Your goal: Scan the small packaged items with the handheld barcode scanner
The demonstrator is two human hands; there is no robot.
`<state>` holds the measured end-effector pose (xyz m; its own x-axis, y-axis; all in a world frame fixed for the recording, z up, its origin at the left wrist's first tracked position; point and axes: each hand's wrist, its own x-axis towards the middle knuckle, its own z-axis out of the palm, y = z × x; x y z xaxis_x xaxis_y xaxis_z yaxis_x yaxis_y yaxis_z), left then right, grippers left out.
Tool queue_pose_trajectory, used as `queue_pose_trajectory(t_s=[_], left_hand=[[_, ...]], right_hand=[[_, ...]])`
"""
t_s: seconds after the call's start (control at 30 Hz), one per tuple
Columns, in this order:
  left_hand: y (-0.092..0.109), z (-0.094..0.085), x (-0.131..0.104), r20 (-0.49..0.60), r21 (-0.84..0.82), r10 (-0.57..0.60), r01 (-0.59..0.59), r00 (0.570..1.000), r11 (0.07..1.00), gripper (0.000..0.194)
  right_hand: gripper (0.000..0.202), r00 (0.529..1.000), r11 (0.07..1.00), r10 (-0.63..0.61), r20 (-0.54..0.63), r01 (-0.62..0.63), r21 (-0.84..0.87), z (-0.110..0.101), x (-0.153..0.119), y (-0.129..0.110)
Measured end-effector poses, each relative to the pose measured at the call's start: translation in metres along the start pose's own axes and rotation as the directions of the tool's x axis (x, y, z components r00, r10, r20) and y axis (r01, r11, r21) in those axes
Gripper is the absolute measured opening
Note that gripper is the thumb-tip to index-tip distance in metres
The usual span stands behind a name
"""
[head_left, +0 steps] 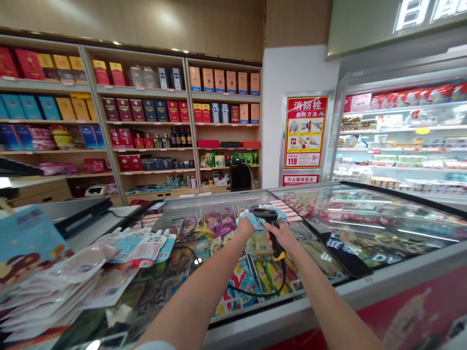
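Observation:
My right hand [284, 237] is wrapped round the grip of a black and yellow barcode scanner [265, 213], whose head points left. Its dark cable loops down over the freezer glass. Just to the left, my left hand [245, 226] is closed at the edge of a light-blue and white spouted pouch [257, 222]; its fingertips are hidden. More blue and white pouches [281, 214] lie on the glass behind the scanner. On the left, a bunch of similar spouted pouches [146, 248] rests beside a stack of flat white packets [69, 282].
Below my hands is a glass-topped chest freezer [175, 209] full of colourful packs. A black sign plate [345, 255] lies on its right part. Shelves of boxed goods [146, 111] line the back wall; a lit display fridge [401, 129] stands at right.

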<state>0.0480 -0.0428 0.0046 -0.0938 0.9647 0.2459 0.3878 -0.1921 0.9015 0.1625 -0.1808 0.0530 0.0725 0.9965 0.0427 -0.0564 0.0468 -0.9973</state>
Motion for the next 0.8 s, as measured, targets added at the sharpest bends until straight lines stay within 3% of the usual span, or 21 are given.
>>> queue_pose_trajectory(t_s=[0.13, 0.27, 0.37, 0.63, 0.7, 0.8], left_hand=[[0.006, -0.014, -0.017, 0.045, 0.412, -0.019, -0.001, 0.999, 0.911, 0.028], [0.004, -0.053, -0.020, 0.070, 0.434, 0.041, -0.067, 0.997, 0.898, 0.032], [-0.006, -0.103, -0.016, -0.029, 0.427, 0.071, -0.052, 0.997, 0.903, 0.030], [-0.048, -0.275, -0.016, -0.271, 0.569, -0.006, 0.165, 0.963, 0.806, 0.026], [-0.058, -0.304, -0.022, -0.287, 0.571, -0.074, 0.232, 0.955, 0.787, 0.034], [-0.072, -0.327, -0.030, -0.280, 0.539, -0.159, 0.293, 0.947, 0.789, 0.041]], right_hand=[[0.032, 1.000, 1.000, 0.019, 0.002, -0.019, 0.002, -0.001, 0.004, 0.010], [0.032, 1.000, 1.000, 0.006, 0.025, -0.007, 0.030, 0.012, 0.008, 0.016], [0.030, 0.998, 0.999, 0.020, 0.065, -0.023, 0.042, 0.036, 0.009, 0.015], [0.030, 0.965, 0.997, 0.040, 0.258, -0.056, 0.056, 0.121, 0.012, 0.008], [0.031, 0.949, 0.996, 0.055, 0.311, -0.073, 0.046, 0.139, 0.015, 0.009], [0.031, 0.934, 0.996, 0.062, 0.353, -0.081, 0.041, 0.162, 0.020, 0.012]])
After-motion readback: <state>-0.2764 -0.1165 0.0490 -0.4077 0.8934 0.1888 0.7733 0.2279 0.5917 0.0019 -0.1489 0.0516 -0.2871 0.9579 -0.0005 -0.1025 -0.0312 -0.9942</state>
